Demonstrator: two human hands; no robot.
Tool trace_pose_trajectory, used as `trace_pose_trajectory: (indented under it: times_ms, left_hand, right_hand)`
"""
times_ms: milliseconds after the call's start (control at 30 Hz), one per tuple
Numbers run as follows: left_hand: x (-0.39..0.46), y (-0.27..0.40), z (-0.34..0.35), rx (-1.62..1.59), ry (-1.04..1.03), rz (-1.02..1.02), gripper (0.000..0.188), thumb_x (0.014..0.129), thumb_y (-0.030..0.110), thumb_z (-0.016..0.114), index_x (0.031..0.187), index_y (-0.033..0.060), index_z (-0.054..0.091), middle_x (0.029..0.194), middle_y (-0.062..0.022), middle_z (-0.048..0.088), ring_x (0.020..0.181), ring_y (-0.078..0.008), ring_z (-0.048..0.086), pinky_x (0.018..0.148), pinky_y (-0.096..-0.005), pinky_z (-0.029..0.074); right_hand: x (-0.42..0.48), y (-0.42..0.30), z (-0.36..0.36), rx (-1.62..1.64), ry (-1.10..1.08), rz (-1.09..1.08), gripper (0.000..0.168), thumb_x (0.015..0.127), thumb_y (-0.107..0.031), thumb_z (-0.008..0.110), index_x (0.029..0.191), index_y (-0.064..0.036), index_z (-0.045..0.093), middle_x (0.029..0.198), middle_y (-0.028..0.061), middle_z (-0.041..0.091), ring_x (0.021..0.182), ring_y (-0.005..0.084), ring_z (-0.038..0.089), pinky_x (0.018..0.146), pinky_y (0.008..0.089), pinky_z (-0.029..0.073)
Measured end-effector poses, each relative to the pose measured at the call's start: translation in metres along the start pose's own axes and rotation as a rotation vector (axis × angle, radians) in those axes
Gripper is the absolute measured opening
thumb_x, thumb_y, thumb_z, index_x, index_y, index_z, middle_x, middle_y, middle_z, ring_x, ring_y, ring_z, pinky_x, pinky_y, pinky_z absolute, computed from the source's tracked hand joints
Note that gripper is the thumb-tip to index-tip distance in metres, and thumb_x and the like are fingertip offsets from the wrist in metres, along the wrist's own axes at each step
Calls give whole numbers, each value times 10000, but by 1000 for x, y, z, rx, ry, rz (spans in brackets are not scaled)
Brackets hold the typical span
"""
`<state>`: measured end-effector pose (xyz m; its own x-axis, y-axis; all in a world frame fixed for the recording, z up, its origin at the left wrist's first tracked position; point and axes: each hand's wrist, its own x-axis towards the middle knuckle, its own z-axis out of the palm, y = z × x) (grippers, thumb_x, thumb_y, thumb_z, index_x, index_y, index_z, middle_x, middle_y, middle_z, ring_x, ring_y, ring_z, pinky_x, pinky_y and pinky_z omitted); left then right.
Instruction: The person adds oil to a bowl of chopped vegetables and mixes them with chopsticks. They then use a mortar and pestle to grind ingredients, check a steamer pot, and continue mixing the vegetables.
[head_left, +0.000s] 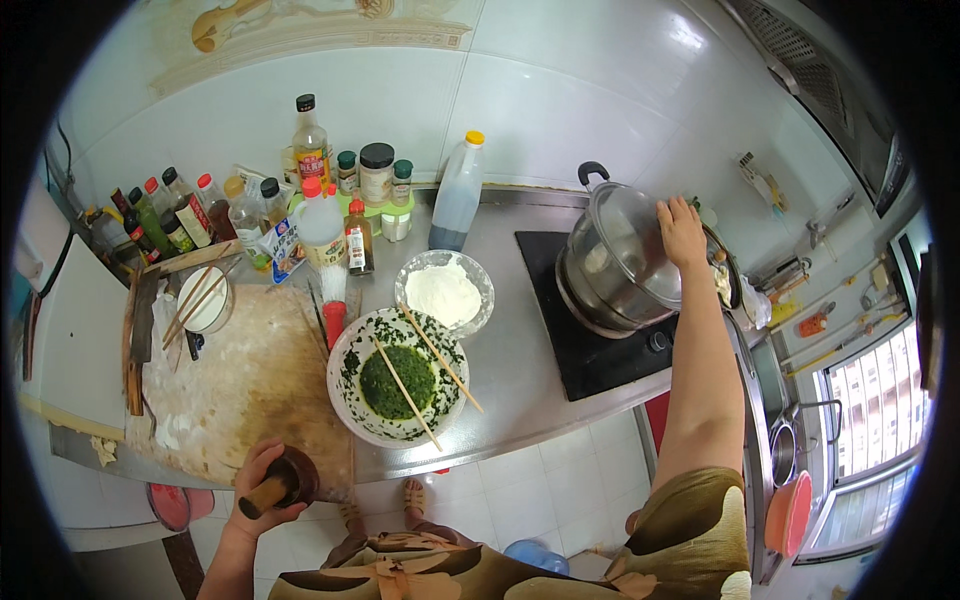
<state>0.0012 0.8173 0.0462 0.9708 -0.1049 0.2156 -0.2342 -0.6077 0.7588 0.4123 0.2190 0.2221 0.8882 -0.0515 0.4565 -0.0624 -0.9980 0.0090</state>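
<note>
My left hand (259, 480) is wrapped around a dark wooden mortar (304, 478) at the cutting board's near edge. A wooden pestle (266, 496) leans inside it. On the right, my right hand (682, 232) lies against the glass lid (634, 225) of a steel pot (600, 277); whether the fingers grip the lid is hidden. The pot stands on a black induction cooktop (551, 315). Between my hands is a white bowl (343, 409) of chopped green paste (397, 382), with two chopsticks (442, 356) laid across it. Behind that sits a clear bowl of white flour (442, 295).
A floury wooden board (255, 360) covers the left counter, bearing a white cup (205, 300) with chopsticks. A red-handled brush (334, 315) stands beside the bowl. Several sauce bottles (187, 206) line the back. A tall yellow-capped jug (457, 191) stands near the wall.
</note>
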Motion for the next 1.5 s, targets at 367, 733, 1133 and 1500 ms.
trace_pose_trajectory:
  times_ms: [367, 733, 1133, 1500]
  left_hand:
    - [-3, -5, 6, -20, 22, -47, 915, 450, 174, 875, 1289, 111, 514, 1314, -164, 514, 1171, -344, 532, 983, -419, 447]
    - [-6, -10, 8, -38, 47, -41, 913, 448, 166, 876, 1286, 106, 520, 1319, -160, 515, 1170, -330, 533, 987, -410, 444]
    - [-9, -5, 3, 9, 47, -49, 892, 481, 184, 878, 1295, 95, 524, 1307, -166, 521, 1172, -346, 533, 990, -422, 444]
    - [-12, -7, -8, -57, 84, 47, 863, 626, 291, 863, 1354, 68, 457, 1305, -157, 539, 1206, -355, 518, 1015, -425, 415]
  right_hand:
    - [-5, 10, 13, 166, 5, -16, 589, 984, -465, 409, 1340, -6, 506, 1428, 165, 469, 1342, 321, 404, 1109, 402, 326]
    - [-12, 6, 12, 85, 31, -3, 615, 973, -507, 405, 1361, -39, 497, 1435, 133, 471, 1348, 303, 404, 1095, 424, 342]
    - [-49, -80, -36, 804, 246, -104, 528, 974, -435, 501, 1336, -54, 543, 1381, 160, 523, 1297, 278, 476, 1081, 391, 354]
    - [-366, -368, -92, 1515, -470, -494, 511, 832, -135, 693, 1300, -11, 531, 1186, 141, 639, 1110, 260, 608, 990, 386, 446]
